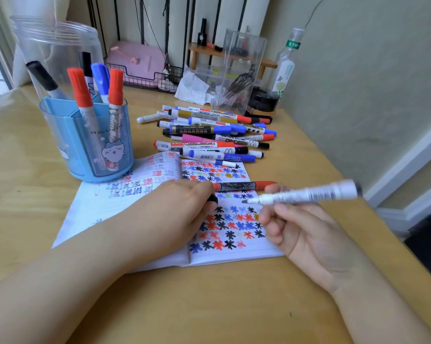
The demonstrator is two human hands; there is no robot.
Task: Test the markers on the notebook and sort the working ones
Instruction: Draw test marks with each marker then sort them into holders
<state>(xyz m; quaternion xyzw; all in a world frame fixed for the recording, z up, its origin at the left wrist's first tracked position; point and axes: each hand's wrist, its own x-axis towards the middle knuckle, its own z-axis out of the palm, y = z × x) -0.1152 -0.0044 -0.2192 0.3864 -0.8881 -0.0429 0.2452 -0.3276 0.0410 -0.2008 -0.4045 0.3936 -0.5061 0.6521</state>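
A white marker (306, 194) is being held by the right hand (306, 234) over the notebook (234, 227); a black cap (212, 199) is being held by the left hand (174, 207).

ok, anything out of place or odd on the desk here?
Mostly no. One red-capped marker lies loose across the open notebook, apart from the marker pile behind it. The right hand holds an uncapped marker above the page; the left hand holds what looks like its black cap. No spills or damage visible.
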